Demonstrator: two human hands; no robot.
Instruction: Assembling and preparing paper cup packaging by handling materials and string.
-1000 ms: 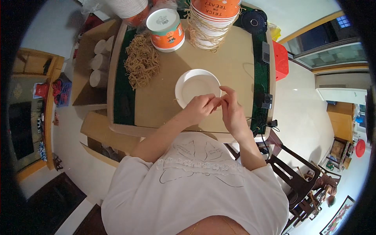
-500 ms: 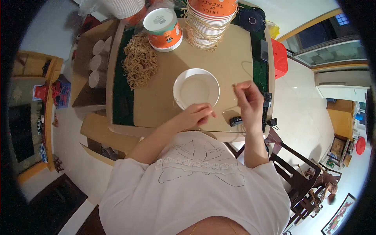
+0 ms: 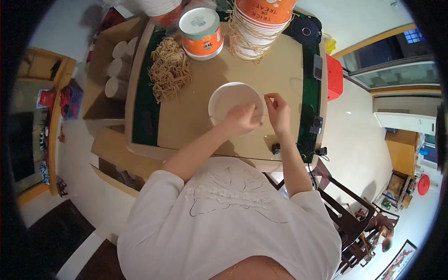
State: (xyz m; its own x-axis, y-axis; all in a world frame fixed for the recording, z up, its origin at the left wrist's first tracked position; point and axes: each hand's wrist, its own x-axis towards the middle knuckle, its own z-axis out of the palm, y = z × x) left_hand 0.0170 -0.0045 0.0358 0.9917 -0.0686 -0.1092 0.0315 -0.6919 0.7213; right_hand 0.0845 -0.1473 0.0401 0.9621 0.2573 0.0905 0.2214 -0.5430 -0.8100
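A white paper bucket stands with its open mouth up near the middle of the table. My left hand reaches over its mouth, fingers curled and slightly blurred; what they hold, if anything, is hidden. Just beyond the bucket's right rim, my right hand is closed in a pinch on a thin tan cord, of which only a faint line shows beside the rim. A tangled pile of tan cords lies to the far left of the bucket.
At the back are an upturned orange and green bucket and a stack of orange buckets draped with cords. A phone and a small black device lie along the right edge. An open carton with white cups stands left.
My left hand has moved farther over the bucket's mouth. My right hand has come left, close to the rim. The whole view has shifted slightly.
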